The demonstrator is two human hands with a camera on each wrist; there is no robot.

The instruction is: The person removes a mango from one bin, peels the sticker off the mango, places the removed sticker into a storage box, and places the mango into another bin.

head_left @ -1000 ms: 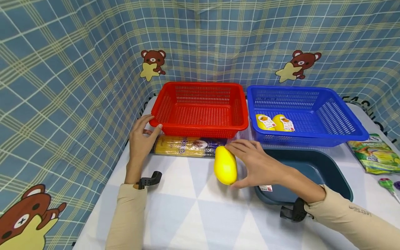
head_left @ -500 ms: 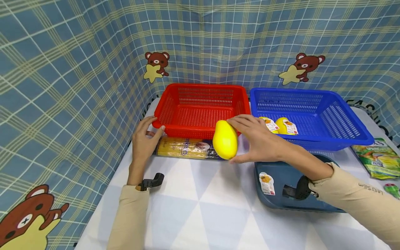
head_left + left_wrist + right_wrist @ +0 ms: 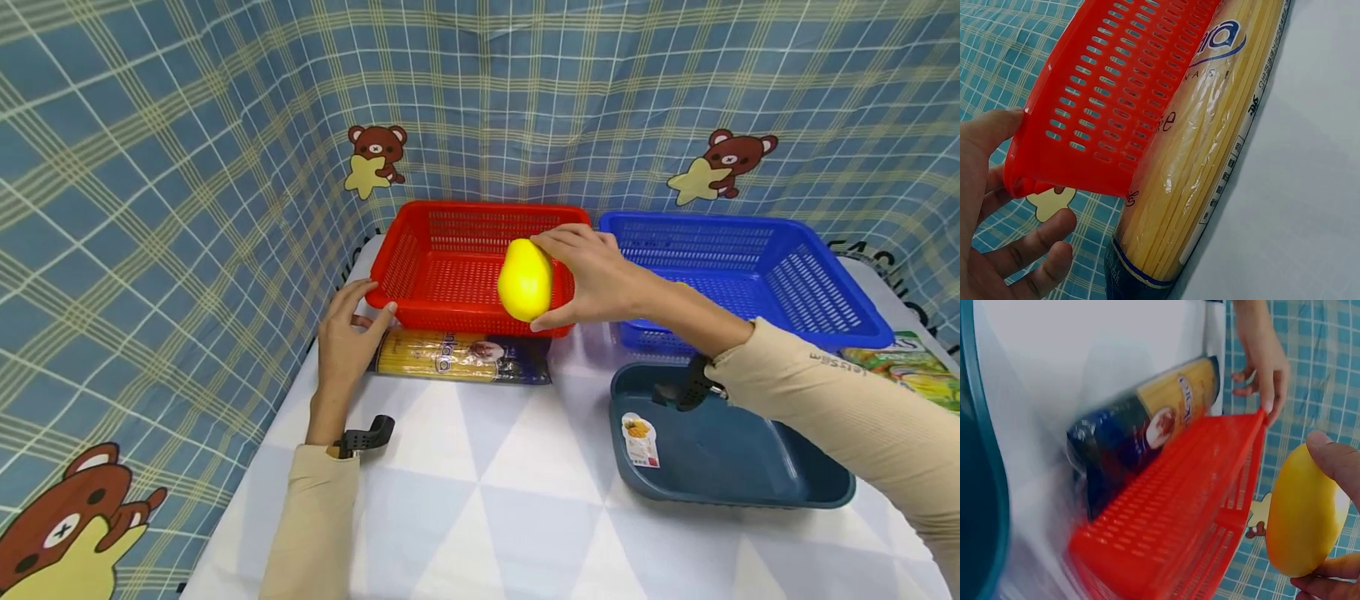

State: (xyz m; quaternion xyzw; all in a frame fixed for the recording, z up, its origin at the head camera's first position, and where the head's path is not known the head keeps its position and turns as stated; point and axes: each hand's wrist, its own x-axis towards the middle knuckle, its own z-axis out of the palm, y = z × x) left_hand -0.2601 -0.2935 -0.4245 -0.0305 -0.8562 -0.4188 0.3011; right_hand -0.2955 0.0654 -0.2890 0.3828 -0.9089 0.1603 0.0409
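Holding a yellow mango (image 3: pixel 526 279) above the red basket (image 3: pixel 457 271) near the bench's far edge, right hand (image 3: pixel 592 271) curls round it; left hand (image 3: pixel 343 337) pinches the basket's left corner beside spaghetti pack (image 3: pixel 457 357).

Head overview; close wrist views.

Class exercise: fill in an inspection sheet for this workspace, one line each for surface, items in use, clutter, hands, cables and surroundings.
Surface: white table with pale triangles.
Items in use: yellow mango held over the red basket.
Clutter: spaghetti pack, blue basket, dark tray, snack bag.
Hands: right hand grips the mango; left hand holds the red basket's corner.
Cables: nothing seen.
Surroundings: plaid bear cloth.
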